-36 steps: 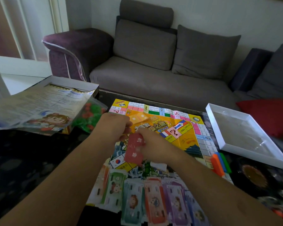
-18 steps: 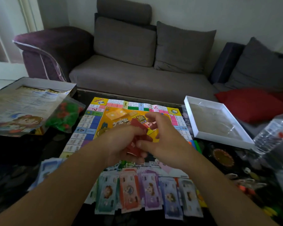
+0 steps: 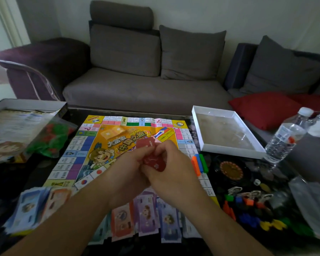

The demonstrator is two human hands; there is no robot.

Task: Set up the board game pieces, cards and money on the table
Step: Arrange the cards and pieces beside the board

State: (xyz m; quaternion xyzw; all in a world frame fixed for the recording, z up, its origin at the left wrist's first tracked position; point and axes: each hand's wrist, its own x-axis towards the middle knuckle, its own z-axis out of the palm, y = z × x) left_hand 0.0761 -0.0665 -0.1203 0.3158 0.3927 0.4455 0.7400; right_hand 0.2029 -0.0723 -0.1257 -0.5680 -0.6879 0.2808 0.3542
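The colourful game board (image 3: 92, 145) lies flat on the dark table. Above its middle, my left hand (image 3: 127, 169) and my right hand (image 3: 171, 163) both hold a small stack of red cards (image 3: 151, 157), fingers curled round them. Rows of paper money (image 3: 146, 217) in several colours lie along the board's near edge, partly under my forearms. More blue and orange notes (image 3: 35, 206) sit at the near left. Small coloured game pieces (image 3: 248, 209) are scattered at the right, with a white die (image 3: 256, 182) near them.
An open box with a rule sheet (image 3: 17, 124) and a bag of red and green pieces (image 3: 52, 139) sit at the left. A white box lid (image 3: 227, 130), a water bottle (image 3: 284, 135), coloured sticks (image 3: 199, 163) and a round dark dish (image 3: 231, 170) stand at the right. A grey sofa (image 3: 146, 89) lies beyond.
The camera view has shifted a little; both hands stay together over the board's middle and keep working the red cards between the fingers.
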